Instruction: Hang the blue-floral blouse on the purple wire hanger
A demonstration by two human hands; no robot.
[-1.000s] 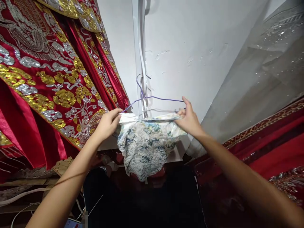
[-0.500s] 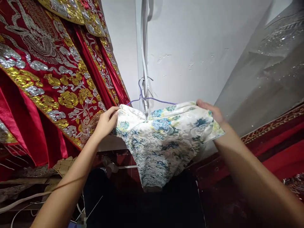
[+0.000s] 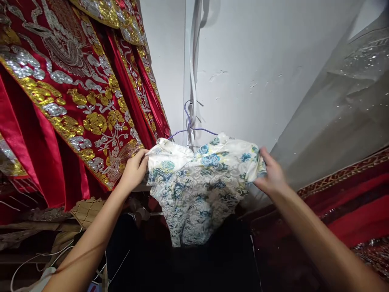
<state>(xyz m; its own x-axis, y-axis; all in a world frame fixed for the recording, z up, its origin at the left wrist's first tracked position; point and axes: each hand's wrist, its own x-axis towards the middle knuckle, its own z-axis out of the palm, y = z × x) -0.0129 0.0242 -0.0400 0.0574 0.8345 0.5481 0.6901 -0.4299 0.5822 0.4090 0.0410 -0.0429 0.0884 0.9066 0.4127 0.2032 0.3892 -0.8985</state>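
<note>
A white short-sleeved blouse [image 3: 197,186] with blue, green and yellow flowers hangs on a purple wire hanger [image 3: 189,123], its front towards me. The hanger's hook catches on a white upright strip [image 3: 194,73] against the wall. At the blouse's left edge, my left hand [image 3: 135,170] is closed on the sleeve, thumb and fingers pinched together. My right hand [image 3: 272,172] has the opposite sleeve's edge between fingers and thumb, slightly blurred. Neck and upper front lie in bright light, while the lower part falls in shadow.
Red cloth with gold and silver sequin embroidery [image 3: 97,121] hangs close on the left. Clear plastic sheeting [image 3: 343,101] covers something at the right, above red fabric [image 3: 361,219]. White cables [image 3: 39,255] run at the lower left. Behind stands a white wall [image 3: 249,52].
My right hand has shifted from the top of the shoulder down to the sleeve's edge, with the sleeve now drawn in shorter. The left hand keeps its hold. The whole view has moved slightly.
</note>
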